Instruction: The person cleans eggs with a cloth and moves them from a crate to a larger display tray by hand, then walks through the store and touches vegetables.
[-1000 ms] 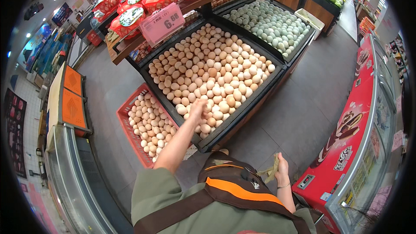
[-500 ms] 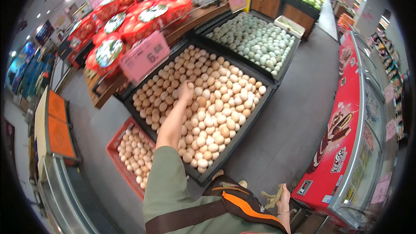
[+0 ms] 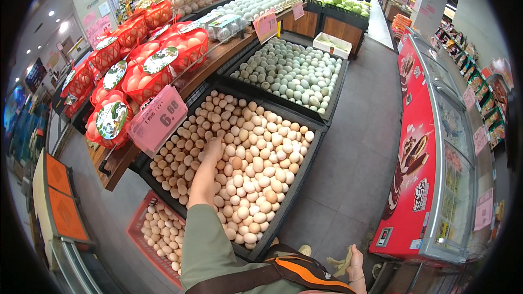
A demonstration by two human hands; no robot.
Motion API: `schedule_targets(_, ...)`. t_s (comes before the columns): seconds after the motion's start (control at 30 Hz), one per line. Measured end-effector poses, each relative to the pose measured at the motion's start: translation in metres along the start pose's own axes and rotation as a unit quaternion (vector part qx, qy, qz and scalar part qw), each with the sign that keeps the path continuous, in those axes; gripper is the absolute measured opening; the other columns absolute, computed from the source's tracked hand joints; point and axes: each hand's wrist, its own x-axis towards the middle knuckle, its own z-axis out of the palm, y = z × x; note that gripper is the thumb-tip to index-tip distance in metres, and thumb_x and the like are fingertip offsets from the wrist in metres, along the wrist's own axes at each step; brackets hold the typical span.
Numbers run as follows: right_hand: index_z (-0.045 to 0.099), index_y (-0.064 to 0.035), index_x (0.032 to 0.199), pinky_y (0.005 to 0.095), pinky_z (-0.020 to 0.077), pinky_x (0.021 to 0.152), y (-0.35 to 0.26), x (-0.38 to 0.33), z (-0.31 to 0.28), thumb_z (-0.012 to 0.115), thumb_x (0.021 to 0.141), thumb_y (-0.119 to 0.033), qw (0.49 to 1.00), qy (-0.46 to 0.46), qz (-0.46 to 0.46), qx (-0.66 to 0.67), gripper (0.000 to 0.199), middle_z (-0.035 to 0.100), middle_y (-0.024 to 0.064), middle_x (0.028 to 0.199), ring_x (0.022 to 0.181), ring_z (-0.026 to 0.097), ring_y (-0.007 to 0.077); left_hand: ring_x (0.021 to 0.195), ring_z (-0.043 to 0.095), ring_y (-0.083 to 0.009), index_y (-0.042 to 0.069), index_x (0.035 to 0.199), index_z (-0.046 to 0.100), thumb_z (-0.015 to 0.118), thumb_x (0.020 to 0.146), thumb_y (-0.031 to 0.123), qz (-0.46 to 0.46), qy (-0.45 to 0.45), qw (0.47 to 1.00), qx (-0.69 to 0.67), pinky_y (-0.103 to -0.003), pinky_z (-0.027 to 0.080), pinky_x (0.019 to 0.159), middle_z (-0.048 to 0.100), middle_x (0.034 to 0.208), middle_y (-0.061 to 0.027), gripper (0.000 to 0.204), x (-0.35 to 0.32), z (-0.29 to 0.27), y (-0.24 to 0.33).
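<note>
My left hand [image 3: 214,148] reaches down among brown eggs [image 3: 261,152], in the left middle of a wide black crate [image 3: 310,163]. Its fingers are curled downward and touch the eggs; the fingertips are hidden, so whether one is gripped cannot be seen. Low at the right, beside my body, my right hand [image 3: 356,264] is closed on a crumpled khaki cloth [image 3: 340,261]. A red plastic crate [image 3: 135,220] with more brown eggs stands on the floor, left of the black one. Pale greenish eggs [image 3: 294,71] fill another black crate behind.
Red net baskets of eggs [image 3: 144,79] stand on a wooden shelf [image 3: 111,166] at the left. A pink price card [image 3: 158,120] juts over the crate's left corner. A red chest freezer [image 3: 408,185] lines the right side of the grey floor aisle [image 3: 348,158]. A dark bag with orange trim [image 3: 305,269] hangs at my front.
The view has shifted, so the crates sit further left and more of the shop's far end shows. My left hand stays low among the brown eggs. My right hand keeps the cloth.
</note>
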Motion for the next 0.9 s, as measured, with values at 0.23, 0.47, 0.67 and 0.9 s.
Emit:
schedule_targets(0.23,0.061,-0.0049,0.097,0.036,0.049,0.069,-0.007,0.012,0.009,0.05,0.1,-0.036,0.998,-0.044,0.0,0.041,0.033,0.062,0.004,0.091,0.073,0.056,0.0178,0.112,0.054,-0.0295,0.01,0.121,0.056,0.057,0.092,0.015,-0.055,0.012,0.997,-0.057,-0.043,0.048,0.092,0.06,0.116,-0.0109,0.029,-0.018,-0.014,0.022)
schedule_targets(0.47,0.058,-0.0024,0.103,0.032,0.0494,0.063,-0.059,-0.012,0.065,0.052,0.092,-0.024,0.97,-0.21,0.106,0.067,0.025,0.062,0.0097,0.088,0.069,0.056,0.0195,0.11,0.055,-0.0321,0.006,0.117,0.059,0.057,0.092,0.015,0.007,0.102,0.986,-0.132,-0.044,0.047,0.093,0.06,0.118,-0.0174,0.027,-0.052,-0.017,0.007)
schedule_targets(0.67,0.058,-0.0013,0.1,0.0287,0.0471,0.055,-0.054,-0.01,0.118,0.049,0.078,-0.006,0.966,-0.255,0.031,-0.014,0.025,0.059,0.0075,0.082,0.063,0.054,0.016,0.09,0.064,-0.0297,-0.001,0.094,0.064,0.062,0.086,0.003,0.16,0.16,0.939,-0.261,-0.037,0.053,0.078,0.063,0.11,-0.0162,0.01,-0.144,-0.035,0.036)
schedule_targets(0.9,0.059,-0.0062,0.092,0.0245,0.042,0.049,-0.051,-0.01,0.15,0.052,0.092,-0.017,0.967,-0.252,0.001,-0.037,0.013,0.056,0.002,0.072,0.054,0.048,0.0113,0.084,0.064,-0.0141,0.003,0.104,0.066,0.063,0.09,0.011,0.133,-0.004,0.872,-0.472,-0.028,0.052,0.068,0.069,0.098,-0.0095,0.016,-0.267,-0.005,0.127)
